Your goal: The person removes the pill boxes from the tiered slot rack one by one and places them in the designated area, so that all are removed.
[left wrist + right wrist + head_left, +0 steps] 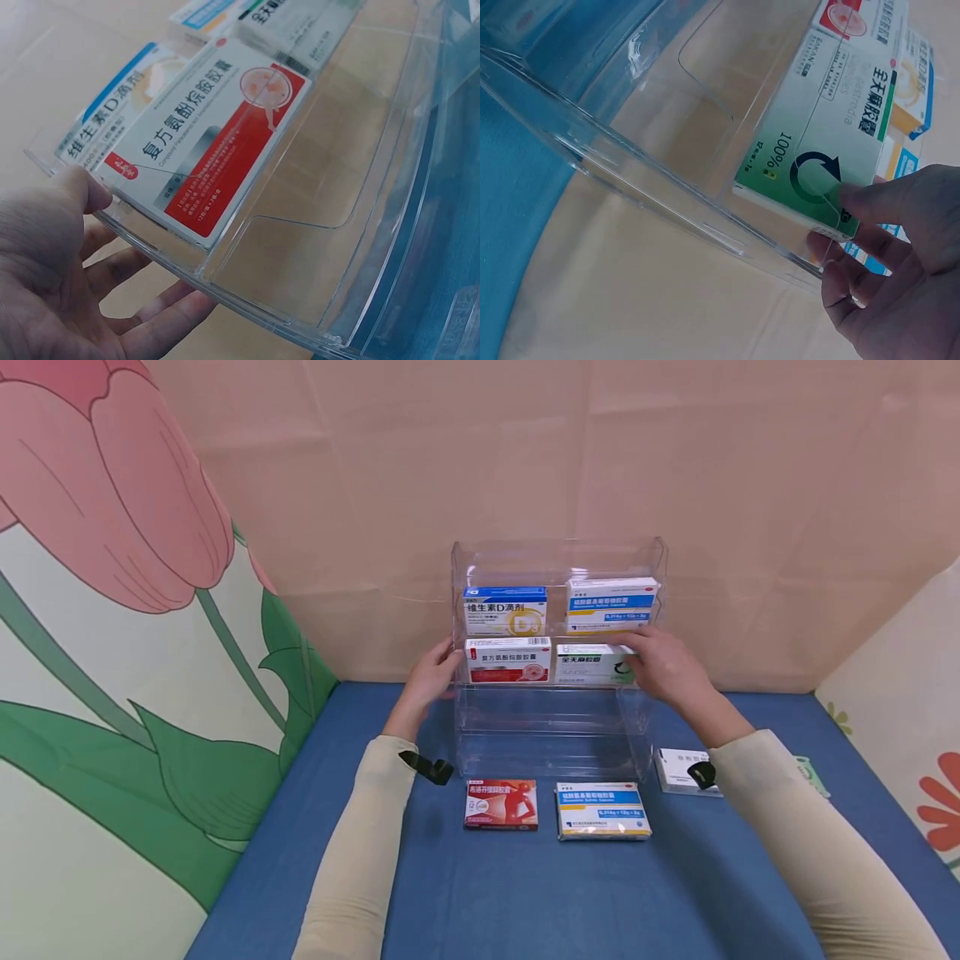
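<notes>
A clear tiered display rack (551,718) stands on the table with medicine boxes in it. My right hand (666,667) pinches the right end of a green-and-white medicine box (821,135) in the second tier, thumb on its front. My left hand (433,677) rests at the rack's left side, its fingers (165,315) loosely spread along the edge. Beside that hand, a red-and-white medicine box (507,661) occupies the same tier. Above are a blue-and-white vitamin D box (506,612) and a blue, white and yellow box (611,605).
In front of the rack lie a red medicine box (501,804) and another blue-and-white box (603,811). To the right, a white box (678,771) and a green item (810,774) are partly covered by my right arm. A beige backdrop (525,460) hangs behind.
</notes>
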### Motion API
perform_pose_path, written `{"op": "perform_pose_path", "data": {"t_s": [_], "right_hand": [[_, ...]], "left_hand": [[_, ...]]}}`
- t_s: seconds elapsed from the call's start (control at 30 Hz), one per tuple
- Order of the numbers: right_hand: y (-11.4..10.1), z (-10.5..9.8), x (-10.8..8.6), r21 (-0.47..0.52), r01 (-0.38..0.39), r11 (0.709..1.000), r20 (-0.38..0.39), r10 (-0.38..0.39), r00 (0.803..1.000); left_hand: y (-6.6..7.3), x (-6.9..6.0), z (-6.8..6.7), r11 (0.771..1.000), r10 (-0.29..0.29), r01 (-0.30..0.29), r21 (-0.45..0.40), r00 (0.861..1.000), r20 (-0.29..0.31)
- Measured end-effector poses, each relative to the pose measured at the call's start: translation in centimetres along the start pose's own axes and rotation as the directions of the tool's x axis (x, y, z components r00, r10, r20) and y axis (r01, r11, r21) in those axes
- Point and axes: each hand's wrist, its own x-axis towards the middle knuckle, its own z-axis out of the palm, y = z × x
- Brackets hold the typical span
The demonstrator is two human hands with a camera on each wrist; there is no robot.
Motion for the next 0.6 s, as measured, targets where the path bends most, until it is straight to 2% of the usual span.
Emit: {"op": "perform_pose_path", "data": {"t_s": [0.47,0.6], "right_hand": [[-1.3,-3.0,-1.1,0.135,-0.027,0.99,-0.084,0.039,0.996],[-1.6,-3.7,-1.8,0.14,0.018,0.99,-0.137,0.001,0.991]], "left_hand": [[0.1,-0.1,0.1,1.0,0.006,-0.006,-0.008,1.0,-0.003],[0.1,0.0,0.1,1.0,0.021,-0.021,-0.019,1.0,-0.003]]}}
